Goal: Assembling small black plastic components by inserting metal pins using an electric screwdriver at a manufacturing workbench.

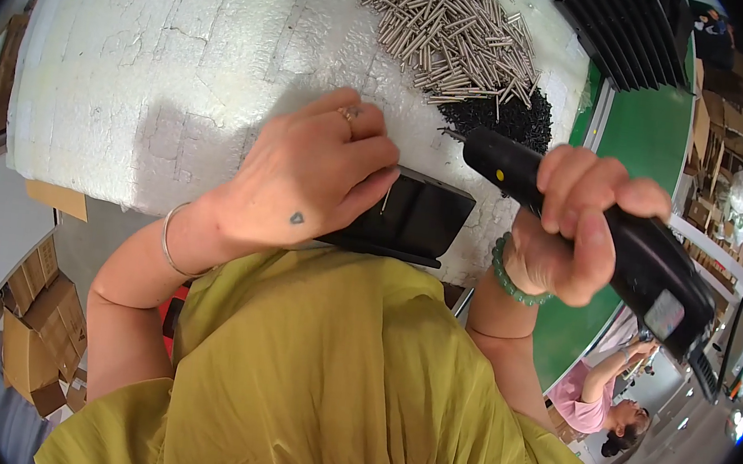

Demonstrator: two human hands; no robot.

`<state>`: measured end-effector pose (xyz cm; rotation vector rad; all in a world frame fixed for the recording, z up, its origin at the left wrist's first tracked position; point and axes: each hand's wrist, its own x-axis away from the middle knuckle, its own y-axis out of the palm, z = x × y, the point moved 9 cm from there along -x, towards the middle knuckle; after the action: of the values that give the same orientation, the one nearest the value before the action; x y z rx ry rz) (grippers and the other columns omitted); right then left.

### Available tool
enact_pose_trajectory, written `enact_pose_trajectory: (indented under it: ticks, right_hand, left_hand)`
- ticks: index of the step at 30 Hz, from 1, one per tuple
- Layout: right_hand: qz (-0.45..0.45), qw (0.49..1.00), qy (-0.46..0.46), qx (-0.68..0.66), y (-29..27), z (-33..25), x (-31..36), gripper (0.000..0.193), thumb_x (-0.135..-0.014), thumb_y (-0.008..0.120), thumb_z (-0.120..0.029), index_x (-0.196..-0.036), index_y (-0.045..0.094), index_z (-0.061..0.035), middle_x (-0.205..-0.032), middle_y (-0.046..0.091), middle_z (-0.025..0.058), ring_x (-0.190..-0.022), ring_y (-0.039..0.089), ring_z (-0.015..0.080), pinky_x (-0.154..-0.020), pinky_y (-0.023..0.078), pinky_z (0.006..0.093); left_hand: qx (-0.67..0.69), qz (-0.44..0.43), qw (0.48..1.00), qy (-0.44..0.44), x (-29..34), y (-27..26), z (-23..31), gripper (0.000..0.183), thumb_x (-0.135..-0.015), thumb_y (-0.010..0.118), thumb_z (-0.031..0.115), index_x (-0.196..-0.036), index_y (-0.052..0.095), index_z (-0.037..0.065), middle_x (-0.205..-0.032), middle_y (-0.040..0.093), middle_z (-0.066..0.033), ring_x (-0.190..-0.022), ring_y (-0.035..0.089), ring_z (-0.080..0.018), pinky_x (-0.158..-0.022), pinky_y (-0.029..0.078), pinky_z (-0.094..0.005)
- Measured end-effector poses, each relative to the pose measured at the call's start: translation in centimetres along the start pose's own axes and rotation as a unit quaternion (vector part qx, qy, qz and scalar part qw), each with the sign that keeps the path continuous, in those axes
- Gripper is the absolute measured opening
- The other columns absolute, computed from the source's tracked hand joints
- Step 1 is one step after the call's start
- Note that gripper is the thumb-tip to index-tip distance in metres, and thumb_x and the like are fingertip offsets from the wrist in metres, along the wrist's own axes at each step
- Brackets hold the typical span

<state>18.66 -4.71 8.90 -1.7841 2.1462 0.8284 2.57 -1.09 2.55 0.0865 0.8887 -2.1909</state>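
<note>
My right hand [576, 222] is wrapped round a black electric screwdriver [658, 262], held above the table with its thin bit pointing left toward a heap of small black screws [501, 121]. My left hand [319, 168] has its fingers curled together over the left end of a black rectangular part [423, 217], which lies close to my body. Whatever those fingertips pinch is hidden. A thin, light-coloured pin [385, 200] shows on the black part near my left thumb. Beyond the screws lies a large heap of silver metal pins [455, 37].
White foam sheeting [164, 47] covers the table. Black ribbed parts [623, 32] stand at the far right, beside a green surface [639, 138]. At lower right a person in a pink top [590, 395] works nearby. Cardboard boxes [39, 333] are at lower left.
</note>
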Motion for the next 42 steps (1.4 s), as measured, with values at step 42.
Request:
enact_pose_trajectory:
  ticks: [42]
  right_hand:
    - [-0.064,0.997,-0.035,-0.022,2.6,-6.0,-0.6,0.026,-0.072,0.061,-0.01,-0.096,0.051,-0.0135,-0.06,0.048,-0.0087,-0.052,0.045,0.0028,-0.06,0.036,0.0202]
  left_hand:
    - [0.021,-0.055,0.99,0.129,-4.1,1.6,2.5,0.057,-0.068,0.067,-0.006,-0.122,0.061,0.011,-0.091,0.066,-0.0079,-0.084,0.062,-0.0219,-0.066,0.054,-0.0294]
